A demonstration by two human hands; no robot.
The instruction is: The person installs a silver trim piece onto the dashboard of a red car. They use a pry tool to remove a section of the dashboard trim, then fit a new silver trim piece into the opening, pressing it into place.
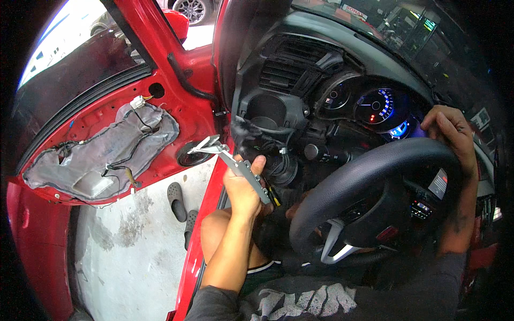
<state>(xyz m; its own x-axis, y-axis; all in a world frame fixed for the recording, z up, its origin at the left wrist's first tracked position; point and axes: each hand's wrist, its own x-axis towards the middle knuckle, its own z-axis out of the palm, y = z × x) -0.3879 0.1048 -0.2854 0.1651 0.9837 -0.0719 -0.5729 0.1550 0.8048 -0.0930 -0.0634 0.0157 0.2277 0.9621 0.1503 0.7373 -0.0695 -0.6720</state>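
Observation:
My left hand [242, 191] is closed around a grey plastic trim piece [247, 175], long and narrow, with small clips along its edge. Its pale, forked end [209, 144] points up and left, toward the open car door. Beyond the steering wheel [334, 179], my right hand [451, 131] is at the right edge of the lit instrument cluster [369, 104]. Its fingers are bent inward; whatever they may grip there is hidden. Left of the cluster, an opening [265, 112] in the dashboard is next to the air vent [284, 67].
The red door [195, 117] stands open at the left without its inner panel, showing a plastic sheet [91, 163], wiring and a speaker [193, 154]. Dark clogs [176, 200] are on the concrete floor [112, 251]. A stalk [321, 153] sticks out by the wheel.

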